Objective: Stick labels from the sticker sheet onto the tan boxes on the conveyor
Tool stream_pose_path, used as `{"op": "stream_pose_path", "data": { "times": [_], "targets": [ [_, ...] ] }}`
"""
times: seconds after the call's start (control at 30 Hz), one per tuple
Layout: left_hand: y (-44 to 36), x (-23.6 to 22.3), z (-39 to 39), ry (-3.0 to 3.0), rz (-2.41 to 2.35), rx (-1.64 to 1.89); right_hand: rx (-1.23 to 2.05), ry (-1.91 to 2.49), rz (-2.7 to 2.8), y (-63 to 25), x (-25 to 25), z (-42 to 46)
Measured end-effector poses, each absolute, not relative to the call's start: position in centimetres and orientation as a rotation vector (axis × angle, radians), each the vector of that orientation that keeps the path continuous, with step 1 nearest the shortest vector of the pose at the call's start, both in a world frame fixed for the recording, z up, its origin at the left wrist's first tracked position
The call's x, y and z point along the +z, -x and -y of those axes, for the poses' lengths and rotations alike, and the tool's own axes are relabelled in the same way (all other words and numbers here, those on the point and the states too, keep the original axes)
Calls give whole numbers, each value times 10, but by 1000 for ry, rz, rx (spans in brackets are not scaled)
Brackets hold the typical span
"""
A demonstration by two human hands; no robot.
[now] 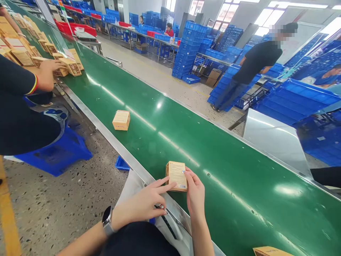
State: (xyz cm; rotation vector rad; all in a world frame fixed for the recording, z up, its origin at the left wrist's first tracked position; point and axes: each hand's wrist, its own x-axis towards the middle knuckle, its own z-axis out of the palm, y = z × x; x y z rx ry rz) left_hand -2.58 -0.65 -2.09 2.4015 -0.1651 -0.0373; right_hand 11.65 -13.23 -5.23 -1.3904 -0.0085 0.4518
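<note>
A small tan cardboard box (177,173) with printed text and a barcode faces me above the green belt. My right hand (195,192) is closed on its right edge. By those fingertips is a small blue and white spot (183,172), too small to make out. My left hand (149,199) has two fingers stretched apart, touching the box's left edge and lower face. Something small and shiny shows near its palm; I cannot tell what. A similar box (121,120) lies farther up the belt, and part of another box (270,251) shows at the bottom right.
The green conveyor belt (149,92) runs diagonally, edged by a metal rail (114,144). At the left, a co-worker's hand (50,67) touches piled boxes (22,57). A blue stool (58,149) stands below. Across the belt are stacked blue crates (188,49) and a standing person (255,60).
</note>
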Motion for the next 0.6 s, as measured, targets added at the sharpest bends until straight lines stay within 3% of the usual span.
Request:
{"op": "stream_pose_path", "data": {
  "times": [0.3, 0.6],
  "targets": [
    [24, -14, 24, -2404, 232, -38, 335, 1501, 1, -110, -46, 148],
    [21, -19, 36, -2362, 293, -51, 64, 1901, 105, -102, -37, 159]
  ]
}}
